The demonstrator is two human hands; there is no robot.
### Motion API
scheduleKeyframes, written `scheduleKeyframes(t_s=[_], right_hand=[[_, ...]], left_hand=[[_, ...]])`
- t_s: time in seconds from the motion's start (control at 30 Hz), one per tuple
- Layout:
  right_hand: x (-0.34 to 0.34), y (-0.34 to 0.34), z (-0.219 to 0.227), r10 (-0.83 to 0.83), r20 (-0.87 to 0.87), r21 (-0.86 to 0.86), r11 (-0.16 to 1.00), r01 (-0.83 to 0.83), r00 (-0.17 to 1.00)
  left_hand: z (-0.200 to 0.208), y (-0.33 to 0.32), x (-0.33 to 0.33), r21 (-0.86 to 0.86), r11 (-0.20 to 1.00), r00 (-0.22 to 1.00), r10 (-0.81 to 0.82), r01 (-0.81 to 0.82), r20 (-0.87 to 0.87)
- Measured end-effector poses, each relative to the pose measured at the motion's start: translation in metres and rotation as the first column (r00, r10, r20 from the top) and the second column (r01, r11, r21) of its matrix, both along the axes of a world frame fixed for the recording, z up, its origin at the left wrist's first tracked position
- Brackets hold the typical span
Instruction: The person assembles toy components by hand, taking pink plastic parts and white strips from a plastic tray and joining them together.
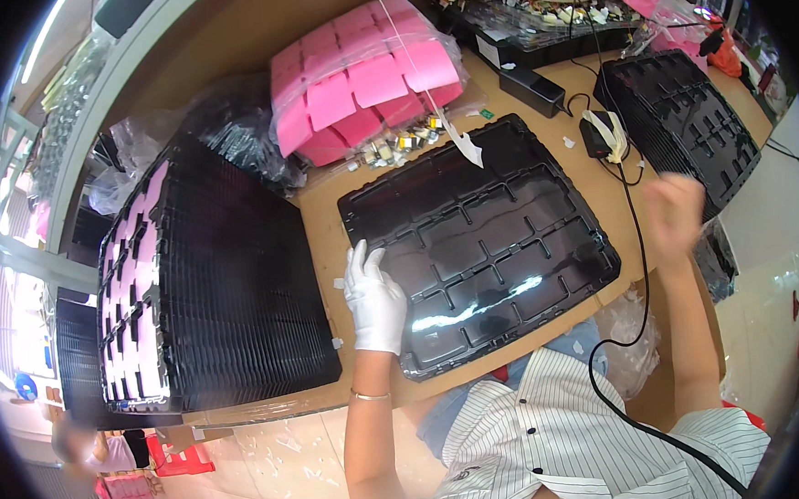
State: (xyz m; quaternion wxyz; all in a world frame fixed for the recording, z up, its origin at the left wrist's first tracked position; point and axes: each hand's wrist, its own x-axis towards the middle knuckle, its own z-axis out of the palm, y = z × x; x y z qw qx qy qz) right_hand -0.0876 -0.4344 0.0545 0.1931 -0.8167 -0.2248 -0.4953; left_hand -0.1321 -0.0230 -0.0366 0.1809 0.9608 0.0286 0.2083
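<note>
A black plastic tray [498, 216] with raised ribs and shallow compartments lies on the cardboard-topped table in front of me. My left hand [375, 301], in a white glove, rests on the tray's left edge with its fingers stretched out. To the right of the tray, my bare right hand [674, 210] is raised near a black cable. Motion smears its fingers, so what it holds, if anything, does not show. A pointed white strip [466, 147] hangs on a thin cord above the tray's far edge.
A tall stack of black trays [237, 287] stands at left, pink pieces in its end. Behind lie a bagged bundle of pink sheets [353, 83] and small loose parts [398, 146]. More black trays [684, 122] and a black power adapter [533, 90] sit at right.
</note>
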Motion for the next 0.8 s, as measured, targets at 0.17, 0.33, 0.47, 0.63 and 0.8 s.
scheduleKeyframes(t_s=[0.17, 0.33, 0.47, 0.63, 0.8], right_hand=[[0.161, 0.134, 0.026, 0.439, -0.044, -0.153, 0.884, -0.441, 0.897], [0.243, 0.184, 0.021, 0.328, -0.077, -0.380, 0.863, -0.332, 0.941], [0.266, 0.182, 0.026, 0.379, -0.352, -0.350, 0.795, -0.496, 0.856], [0.277, 0.176, 0.045, 0.467, -0.562, -0.207, 0.720, -0.663, 0.683], [0.300, 0.176, 0.048, 0.438, -0.550, -0.096, 0.812, -0.575, 0.711]], left_hand=[[0.003, 0.002, 0.001, -0.052, 0.998, 0.999, -0.027, 0.029, 0.033], [0.005, 0.000, 0.000, -0.105, 0.993, 0.997, -0.041, 0.047, 0.064], [0.008, 0.001, -0.004, -0.073, 0.996, 0.997, -0.037, 0.043, 0.074], [0.022, -0.005, -0.001, 0.036, 0.998, 0.995, 0.044, -0.048, 0.094], [0.065, -0.015, 0.061, 0.087, 0.970, 0.912, -0.245, 0.229, 0.329]])
